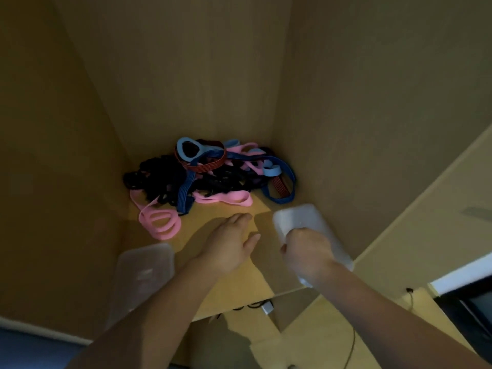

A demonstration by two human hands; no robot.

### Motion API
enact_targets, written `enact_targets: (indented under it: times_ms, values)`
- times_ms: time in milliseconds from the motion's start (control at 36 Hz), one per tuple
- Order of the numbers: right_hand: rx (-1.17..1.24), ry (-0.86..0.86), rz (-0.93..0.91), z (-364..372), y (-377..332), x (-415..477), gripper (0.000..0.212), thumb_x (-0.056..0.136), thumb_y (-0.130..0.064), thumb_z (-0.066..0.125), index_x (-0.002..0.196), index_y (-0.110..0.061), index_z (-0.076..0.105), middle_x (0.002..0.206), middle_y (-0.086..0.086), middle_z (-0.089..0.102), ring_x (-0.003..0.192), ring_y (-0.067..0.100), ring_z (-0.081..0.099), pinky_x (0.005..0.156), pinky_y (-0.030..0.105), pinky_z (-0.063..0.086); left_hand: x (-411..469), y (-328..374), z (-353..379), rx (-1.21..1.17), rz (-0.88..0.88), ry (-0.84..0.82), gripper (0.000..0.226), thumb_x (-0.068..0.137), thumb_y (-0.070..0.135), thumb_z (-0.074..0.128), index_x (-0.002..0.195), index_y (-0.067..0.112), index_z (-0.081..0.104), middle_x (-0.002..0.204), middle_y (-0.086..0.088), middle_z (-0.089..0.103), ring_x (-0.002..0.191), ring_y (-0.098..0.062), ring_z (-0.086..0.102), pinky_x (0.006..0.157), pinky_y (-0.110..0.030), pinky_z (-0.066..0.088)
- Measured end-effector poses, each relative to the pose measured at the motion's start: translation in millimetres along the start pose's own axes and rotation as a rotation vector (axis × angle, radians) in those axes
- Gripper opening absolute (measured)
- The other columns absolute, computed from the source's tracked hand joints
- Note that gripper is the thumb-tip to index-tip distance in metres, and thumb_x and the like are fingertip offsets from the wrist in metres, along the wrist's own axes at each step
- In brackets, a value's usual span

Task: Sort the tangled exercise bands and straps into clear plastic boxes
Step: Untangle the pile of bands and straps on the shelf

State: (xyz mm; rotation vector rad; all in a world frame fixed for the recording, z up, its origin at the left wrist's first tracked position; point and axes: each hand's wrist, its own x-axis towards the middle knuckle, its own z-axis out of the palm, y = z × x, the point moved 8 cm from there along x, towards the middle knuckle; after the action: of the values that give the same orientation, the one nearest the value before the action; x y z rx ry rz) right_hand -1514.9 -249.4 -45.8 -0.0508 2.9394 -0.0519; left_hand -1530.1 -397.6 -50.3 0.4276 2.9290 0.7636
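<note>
Right hand (306, 253) grips clear box (300, 217), left hand (230, 246) outstretched near bands (210, 177).

A bare strip of shelf (247, 286) was noted between the left hand (229, 246) and the right hand (306, 251). Ahead of the left fingertips, passage was blocked by the tangle of bands (213, 177). Just beyond the clear box (300, 219) gripped by the right hand, room was closed off by the side wall (346, 155). A second clear box (143, 267) was found outboard of the left forearm.
</note>
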Motion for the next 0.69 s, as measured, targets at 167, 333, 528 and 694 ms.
enact_targets:
  times_ms: [167, 333, 528, 694]
  values:
    - [0.011, 0.048, 0.001, -4.2, -0.9, 5.1, 0.020, 0.096, -0.030, 0.048, 0.082, -0.018, 0.055, 0.081, 0.002, 0.057, 0.087, 0.020, 0.064, 0.061, 0.027, 0.037, 10.4, -0.7, 1.3, -0.070, 0.002, 0.010, 0.055, 0.098, 0.040, 0.048, 0.145, 0.014, 0.037, 0.146, 0.000, 0.042, 0.118, -0.020, 0.050, 0.097, -0.030, 0.042]
    - [0.026, 0.161, -0.011, -15.7, 0.0, 1.8, 0.033, 0.100, -0.037, 0.040, 0.090, -0.016, 0.062, 0.089, 0.002, 0.065, 0.087, 0.021, 0.064, 0.062, 0.027, 0.038, 17.6, 5.0, -0.7, -0.163, 0.046, 0.041, 0.048, 0.098, 0.034, 0.050, 0.142, 0.019, 0.043, 0.139, 0.000, 0.050, 0.120, -0.016, 0.051, 0.095, -0.022, 0.039]
    - [-0.005, 0.230, -0.036, -29.8, -3.6, -3.3, 0.022, 0.096, -0.019, 0.048, 0.074, -0.020, 0.047, 0.069, -0.002, 0.050, 0.071, 0.020, 0.057, 0.057, 0.025, 0.035, 25.7, 15.2, -7.8, -0.316, 0.040, 0.079, 0.039, 0.100, 0.028, 0.048, 0.135, 0.014, 0.051, 0.125, -0.003, 0.062, 0.106, -0.014, 0.059, 0.081, -0.015, 0.038]
    - [-0.069, 0.384, -0.164, -55.6, -24.2, -16.3, 0.022, 0.077, -0.022, 0.072, 0.064, -0.020, 0.055, 0.062, 0.001, 0.063, 0.054, 0.019, 0.062, 0.042, 0.022, 0.022, 31.3, 17.9, -25.3, -0.521, 0.013, 0.124, 0.033, 0.101, 0.032, 0.041, 0.128, 0.018, 0.053, 0.103, -0.001, 0.066, 0.097, -0.016, 0.062, 0.087, -0.033, 0.050]
